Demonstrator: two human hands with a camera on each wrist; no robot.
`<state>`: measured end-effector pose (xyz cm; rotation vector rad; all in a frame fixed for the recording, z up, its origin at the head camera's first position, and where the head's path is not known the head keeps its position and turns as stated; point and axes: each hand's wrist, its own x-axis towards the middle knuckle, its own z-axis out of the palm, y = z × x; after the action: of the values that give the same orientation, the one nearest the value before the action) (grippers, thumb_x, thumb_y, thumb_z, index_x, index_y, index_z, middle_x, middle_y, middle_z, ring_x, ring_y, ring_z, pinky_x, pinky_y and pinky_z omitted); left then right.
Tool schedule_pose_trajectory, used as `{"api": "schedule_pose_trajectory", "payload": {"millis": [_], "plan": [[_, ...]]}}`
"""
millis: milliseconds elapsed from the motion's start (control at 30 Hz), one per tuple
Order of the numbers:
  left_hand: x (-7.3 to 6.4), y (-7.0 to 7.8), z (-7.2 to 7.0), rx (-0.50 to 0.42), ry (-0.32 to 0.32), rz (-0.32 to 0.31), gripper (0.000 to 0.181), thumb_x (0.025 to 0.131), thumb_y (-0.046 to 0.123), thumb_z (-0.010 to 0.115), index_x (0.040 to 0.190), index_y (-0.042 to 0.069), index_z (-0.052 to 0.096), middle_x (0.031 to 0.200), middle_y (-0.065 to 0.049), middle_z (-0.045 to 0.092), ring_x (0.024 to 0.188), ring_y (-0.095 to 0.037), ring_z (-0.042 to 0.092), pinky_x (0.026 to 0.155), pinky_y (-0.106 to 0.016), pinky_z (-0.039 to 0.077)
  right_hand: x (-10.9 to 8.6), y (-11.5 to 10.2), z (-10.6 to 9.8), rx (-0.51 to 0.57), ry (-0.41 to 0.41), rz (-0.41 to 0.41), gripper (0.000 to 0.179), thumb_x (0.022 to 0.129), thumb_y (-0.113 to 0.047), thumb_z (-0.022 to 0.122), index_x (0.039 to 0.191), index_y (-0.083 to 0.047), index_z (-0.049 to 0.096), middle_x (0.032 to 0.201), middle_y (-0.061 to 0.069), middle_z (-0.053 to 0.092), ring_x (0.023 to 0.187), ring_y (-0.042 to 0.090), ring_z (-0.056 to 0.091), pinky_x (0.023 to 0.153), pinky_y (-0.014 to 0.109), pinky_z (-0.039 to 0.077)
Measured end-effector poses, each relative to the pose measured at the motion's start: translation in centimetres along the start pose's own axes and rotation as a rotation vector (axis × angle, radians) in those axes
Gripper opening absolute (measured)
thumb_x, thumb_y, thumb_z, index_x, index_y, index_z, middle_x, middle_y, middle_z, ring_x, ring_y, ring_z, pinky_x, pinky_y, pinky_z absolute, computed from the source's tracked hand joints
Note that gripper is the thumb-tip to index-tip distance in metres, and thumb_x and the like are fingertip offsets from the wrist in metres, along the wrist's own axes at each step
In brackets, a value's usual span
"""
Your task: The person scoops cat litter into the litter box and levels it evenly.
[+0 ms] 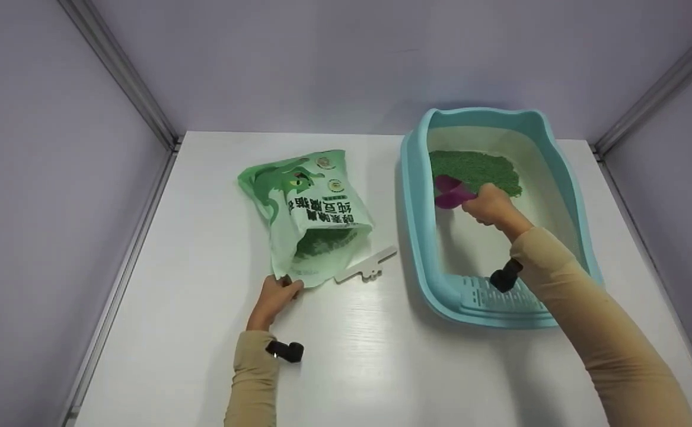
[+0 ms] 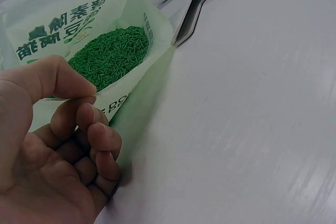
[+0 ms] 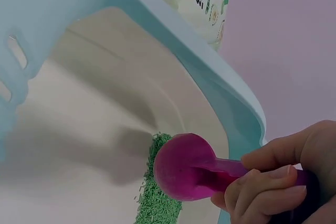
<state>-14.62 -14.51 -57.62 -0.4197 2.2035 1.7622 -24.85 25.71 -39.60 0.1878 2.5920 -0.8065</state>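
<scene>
My left hand (image 1: 276, 301) pinches the lower edge of a pale green cat litter bag (image 1: 322, 204) between thumb and forefinger. The bag lies on the table with its mouth held open, and green litter pellets (image 2: 113, 56) show inside. Over on the right, my right hand (image 1: 493, 207) grips the handle of a purple scoop (image 1: 452, 193). The scoop is tilted above the floor of a blue litter box (image 1: 417, 201), near a patch of green litter (image 1: 482, 169) spread at the box's far end. Whether the scoop holds any pellets is hidden.
A pale sealing clip (image 1: 367, 267) lies between the bag and the litter box, close to the bag's mouth. The white table (image 1: 346, 356) is bounded by walls at the back and both sides. A slotted step (image 1: 476, 293) forms the box's near end.
</scene>
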Motion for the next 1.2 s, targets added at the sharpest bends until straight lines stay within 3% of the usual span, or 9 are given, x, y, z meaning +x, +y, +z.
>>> {"api": "schedule_pose_trajectory", "payload": {"millis": [267,533,800,1033,1200], "plan": [[0.0,0.0,-0.2,0.017,-0.009,-0.011,0.021,0.079,0.013,0.060,0.066,0.014,0.044,0.060,0.003,0.047,0.059,-0.014,0.041,0.061,-0.028,0.038,0.0,0.0,-0.1,-0.219,0.120,-0.103,0.016,0.083,-0.015,0.049,0.074,-0.002,0.049,0.065,0.005,0.043,0.059,0.019,0.040,0.052,0.030,0.033],[0.0,-0.1,-0.1,0.016,0.002,-0.020,0.022,0.080,0.013,0.060,0.065,0.014,0.044,0.059,0.003,0.046,0.058,-0.014,0.041,0.060,-0.028,0.038,-0.1,0.9,-0.2,-0.344,0.174,-0.101,0.024,0.083,-0.014,0.048,0.088,0.008,0.056,0.075,0.018,0.054,0.063,0.025,0.045,0.052,0.035,0.036],[-0.5,0.7,-0.2,0.006,-0.024,-0.034,0.024,0.081,0.010,0.059,0.065,0.013,0.041,0.057,0.004,0.044,0.057,-0.014,0.039,0.061,-0.028,0.038,0.0,1.7,-0.4,-0.426,0.202,-0.093,0.025,0.084,-0.014,0.050,0.089,0.009,0.059,0.087,0.031,0.063,0.067,0.033,0.054,0.054,0.044,0.043],[-0.1,0.1,-0.1,-0.006,-0.009,-0.022,0.025,0.080,0.011,0.060,0.064,0.014,0.041,0.058,0.003,0.045,0.058,-0.013,0.040,0.059,-0.027,0.037,0.2,2.8,-0.9,-0.453,0.223,-0.075,0.016,0.082,-0.010,0.051,0.080,0.005,0.056,0.073,0.019,0.055,0.064,0.027,0.045,0.050,0.040,0.039],[-0.2,0.2,0.0,-0.016,-0.006,-0.023,0.022,0.079,0.012,0.060,0.066,0.014,0.042,0.059,0.003,0.046,0.058,-0.014,0.041,0.060,-0.027,0.038,0.1,3.5,-1.4,-0.439,0.240,-0.064,0.014,0.081,-0.010,0.048,0.073,0.001,0.051,0.072,0.020,0.055,0.064,0.028,0.046,0.051,0.044,0.041]]}}
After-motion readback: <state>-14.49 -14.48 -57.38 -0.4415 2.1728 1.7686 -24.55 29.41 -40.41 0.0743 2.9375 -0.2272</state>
